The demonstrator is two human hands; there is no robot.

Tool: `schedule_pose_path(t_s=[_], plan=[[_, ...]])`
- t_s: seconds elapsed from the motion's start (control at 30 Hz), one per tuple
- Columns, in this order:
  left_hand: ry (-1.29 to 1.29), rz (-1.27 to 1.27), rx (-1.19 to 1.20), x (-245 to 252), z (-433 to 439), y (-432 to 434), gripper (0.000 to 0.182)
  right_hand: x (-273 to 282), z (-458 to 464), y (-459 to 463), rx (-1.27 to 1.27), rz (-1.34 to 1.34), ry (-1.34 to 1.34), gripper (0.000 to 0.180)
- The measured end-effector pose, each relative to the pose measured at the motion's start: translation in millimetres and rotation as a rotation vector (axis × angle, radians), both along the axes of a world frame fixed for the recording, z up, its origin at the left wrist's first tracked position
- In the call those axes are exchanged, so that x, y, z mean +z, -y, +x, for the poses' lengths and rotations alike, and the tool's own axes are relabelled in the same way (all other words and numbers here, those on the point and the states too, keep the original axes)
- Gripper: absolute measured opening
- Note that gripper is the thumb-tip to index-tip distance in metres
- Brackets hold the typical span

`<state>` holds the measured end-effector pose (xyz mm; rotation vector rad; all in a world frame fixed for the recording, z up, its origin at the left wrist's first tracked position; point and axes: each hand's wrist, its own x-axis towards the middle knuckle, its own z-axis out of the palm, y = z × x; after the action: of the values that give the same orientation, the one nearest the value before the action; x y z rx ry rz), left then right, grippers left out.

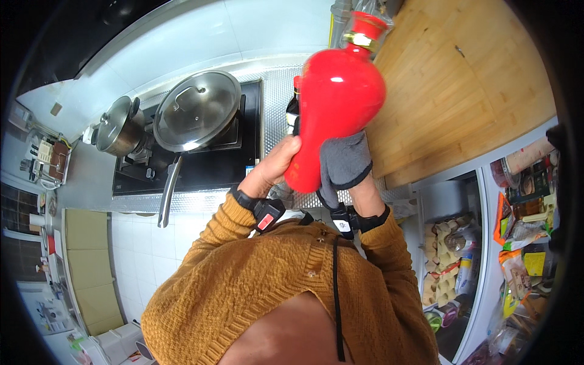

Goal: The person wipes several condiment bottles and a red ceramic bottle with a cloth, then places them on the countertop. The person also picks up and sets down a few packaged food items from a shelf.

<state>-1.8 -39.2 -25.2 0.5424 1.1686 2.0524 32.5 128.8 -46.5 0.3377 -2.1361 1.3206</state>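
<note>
A glossy red vase-shaped bottle (340, 91) is held up in front of me, leaning so its neck points to the upper right. Its red cap (367, 27) has a gold band and what looks like a clear cover. My left hand (276, 159) is bare and grips the lower left side of the bottle, near the base. On my right hand (345, 159) is a grey fleecy mitten with dark trim, pressed against the lower right side. The fingers inside the mitten are hidden. Partly behind the red bottle stands a dark bottle (293, 109) with a red cap.
To the left, a black gas stove (214, 171) carries a long-handled pan with a glass lid (198, 109) and a steel lidded pot (121, 127). A wooden panel (451, 91) rises at the right. Below it are shelves with egg cartons (445, 264) and food packets (515, 273).
</note>
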Motion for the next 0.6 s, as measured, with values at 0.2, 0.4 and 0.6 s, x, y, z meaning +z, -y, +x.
schedule_pose_path(t_s=[0.2,0.4,0.6], plan=[[-0.692,-0.180,0.545,47,0,-9,0.065,30,3,-16,-0.246,0.402,-0.083,0.044],[-0.659,0.055,0.520,61,9,-42,0.119,42,9,1,-0.082,0.123,-0.082,0.064],[-0.197,0.247,0.394,58,3,-36,0.098,48,11,12,-0.084,0.096,-0.036,0.063]])
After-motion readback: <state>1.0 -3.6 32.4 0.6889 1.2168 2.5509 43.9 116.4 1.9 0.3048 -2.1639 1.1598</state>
